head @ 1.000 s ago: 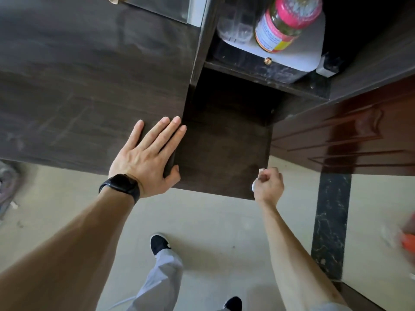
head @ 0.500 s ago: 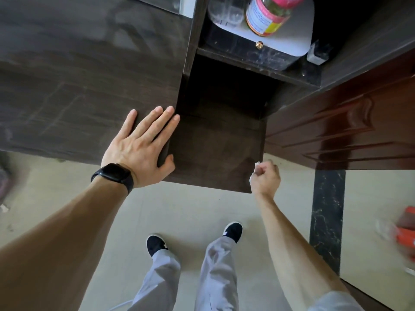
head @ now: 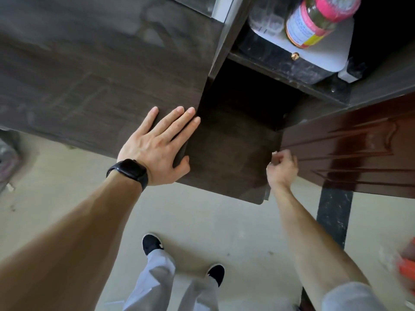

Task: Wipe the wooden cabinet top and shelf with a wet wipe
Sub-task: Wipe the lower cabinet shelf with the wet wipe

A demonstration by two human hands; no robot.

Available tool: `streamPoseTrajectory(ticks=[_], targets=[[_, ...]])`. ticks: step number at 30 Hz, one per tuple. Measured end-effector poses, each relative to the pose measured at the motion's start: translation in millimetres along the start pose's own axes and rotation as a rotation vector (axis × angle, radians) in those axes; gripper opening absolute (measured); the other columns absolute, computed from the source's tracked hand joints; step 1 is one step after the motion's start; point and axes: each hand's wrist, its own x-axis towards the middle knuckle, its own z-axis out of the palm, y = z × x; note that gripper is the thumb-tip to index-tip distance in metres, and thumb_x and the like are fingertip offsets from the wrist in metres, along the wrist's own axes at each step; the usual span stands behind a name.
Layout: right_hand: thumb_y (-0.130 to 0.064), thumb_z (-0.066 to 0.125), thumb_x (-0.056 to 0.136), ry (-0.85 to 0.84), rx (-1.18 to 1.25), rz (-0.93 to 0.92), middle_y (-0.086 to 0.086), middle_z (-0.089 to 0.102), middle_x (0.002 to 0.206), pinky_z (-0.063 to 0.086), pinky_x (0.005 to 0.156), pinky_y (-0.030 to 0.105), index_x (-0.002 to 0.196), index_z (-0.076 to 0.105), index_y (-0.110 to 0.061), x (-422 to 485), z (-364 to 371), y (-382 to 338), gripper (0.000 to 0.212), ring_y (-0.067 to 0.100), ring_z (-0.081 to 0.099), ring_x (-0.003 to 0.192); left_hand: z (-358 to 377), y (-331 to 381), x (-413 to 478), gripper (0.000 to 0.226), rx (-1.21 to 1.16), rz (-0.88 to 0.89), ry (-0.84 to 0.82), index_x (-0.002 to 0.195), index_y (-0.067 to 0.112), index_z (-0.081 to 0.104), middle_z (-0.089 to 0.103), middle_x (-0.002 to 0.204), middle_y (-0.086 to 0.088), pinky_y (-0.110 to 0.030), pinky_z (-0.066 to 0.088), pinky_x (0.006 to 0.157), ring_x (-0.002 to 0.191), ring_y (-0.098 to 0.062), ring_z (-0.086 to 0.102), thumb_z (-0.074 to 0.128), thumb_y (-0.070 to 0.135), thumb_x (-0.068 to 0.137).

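- Left hand [head: 157, 147], with a black watch [head: 129, 172] on its wrist, lies flat, fingers straight, on the dark wooden cabinet top [head: 89, 75] by its right edge.
- Right hand [head: 281, 169] curls round a white wet wipe [head: 274, 153], barely showing, at the right edge of the lower dark wooden shelf [head: 224, 153].

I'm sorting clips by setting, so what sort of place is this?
Most likely a room in a home, perhaps near a kitchen: a dark wooden cabinet with an open shelf, a pink-capped jar stored in the compartment above it, a pale floor and a glossy reddish panelled door.
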Motion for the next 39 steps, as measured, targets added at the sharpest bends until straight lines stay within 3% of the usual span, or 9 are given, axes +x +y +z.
streamPoseTrajectory(ticks=[7, 10, 13, 18, 23, 26, 30, 34, 39], targets=[[0.002, 0.067, 0.086, -0.038, 0.051, -0.103, 0.015, 0.055, 0.076, 0.037, 0.061, 0.032, 0.075, 0.060, -0.002, -105, -20, 46, 0.013, 0.034, 0.055, 0.067, -1, 2, 0, 0.084, -0.004, 0.002, -0.007, 0.160, 0.022, 0.015, 0.012, 0.168, 0.001, -0.051, 0.011, 0.124, 0.154, -0.019, 0.014, 0.037, 0.050, 0.084], [0.000, 0.065, 0.089, -0.228, 0.097, 0.054, 0.011, 0.056, 0.073, 0.035, 0.062, 0.029, 0.077, 0.061, -0.003, -158, -35, 75, 0.013, 0.033, 0.055, 0.068, -1, 2, 0, 0.085, 0.009, 0.008, -0.014, 0.160, 0.024, 0.012, 0.011, 0.168, 0.002, -0.051, 0.009, 0.124, 0.154, -0.019, 0.013, 0.037, 0.051, 0.083], [-0.013, 0.063, 0.093, -0.165, 0.233, 0.166, -0.002, 0.054, 0.067, 0.032, 0.063, 0.026, 0.073, 0.053, -0.013, -157, -45, 73, 0.023, 0.025, 0.052, 0.070, -1, 2, 1, 0.085, 0.012, 0.000, -0.035, 0.160, 0.025, 0.011, 0.009, 0.168, 0.004, -0.049, 0.006, 0.125, 0.154, -0.019, 0.012, 0.037, 0.052, 0.084], [-0.026, 0.058, 0.093, -0.213, 0.520, 0.348, 0.002, 0.064, 0.058, 0.053, 0.064, 0.033, 0.083, 0.057, -0.029, -114, -48, 45, 0.010, 0.024, 0.064, 0.059, -4, 6, 0, 0.084, 0.019, -0.010, -0.027, 0.160, 0.024, 0.016, 0.012, 0.168, 0.005, -0.048, 0.008, 0.125, 0.153, -0.018, 0.015, 0.037, 0.049, 0.083], [-0.038, 0.063, 0.089, -0.278, 0.357, 0.491, -0.004, 0.072, 0.080, 0.053, 0.075, 0.027, 0.086, 0.064, -0.023, -108, -25, 36, 0.015, 0.016, 0.068, 0.081, -7, 7, 1, 0.085, 0.052, -0.021, -0.048, 0.160, 0.024, 0.015, 0.013, 0.168, 0.003, -0.049, 0.011, 0.124, 0.152, -0.012, 0.010, 0.037, 0.049, 0.082], [-0.036, 0.059, 0.090, -0.240, 0.359, 0.590, -0.009, 0.070, 0.069, 0.053, 0.077, 0.026, 0.082, 0.065, -0.019, -115, -23, 45, 0.019, 0.015, 0.069, 0.082, -9, 9, 2, 0.085, 0.057, -0.019, -0.067, 0.160, 0.023, 0.017, 0.014, 0.167, 0.001, -0.047, 0.008, 0.124, 0.153, -0.017, 0.013, 0.037, 0.048, 0.082], [-0.030, 0.064, 0.090, -0.278, 0.343, 0.564, -0.011, 0.067, 0.072, 0.052, 0.079, 0.029, 0.084, 0.064, -0.020, -121, -33, 65, 0.011, 0.019, 0.069, 0.083, -11, 11, 4, 0.085, 0.059, -0.021, -0.068, 0.160, 0.020, 0.018, 0.015, 0.167, 0.000, -0.043, 0.003, 0.124, 0.153, -0.020, 0.014, 0.037, 0.047, 0.081], [-0.028, 0.069, 0.089, -0.248, 0.534, 0.432, -0.006, 0.069, 0.067, 0.055, 0.077, 0.034, 0.079, 0.063, -0.025, -118, -37, 70, 0.011, 0.018, 0.066, 0.064, -10, 11, 3, 0.085, 0.077, -0.022, -0.061, 0.160, 0.019, 0.018, 0.015, 0.167, -0.002, -0.049, 0.009, 0.124, 0.153, -0.024, 0.016, 0.037, 0.047, 0.081], [-0.031, 0.065, 0.090, -0.312, 0.405, 0.383, 0.000, 0.071, 0.085, 0.054, 0.080, 0.036, 0.088, 0.067, -0.017, -109, -33, 53, 0.014, 0.024, 0.068, 0.083, -11, 14, 2, 0.085, 0.086, -0.028, -0.053, 0.159, 0.017, 0.023, 0.018, 0.166, -0.003, -0.053, 0.015, 0.123, 0.152, -0.025, 0.021, 0.040, 0.044, 0.080]])
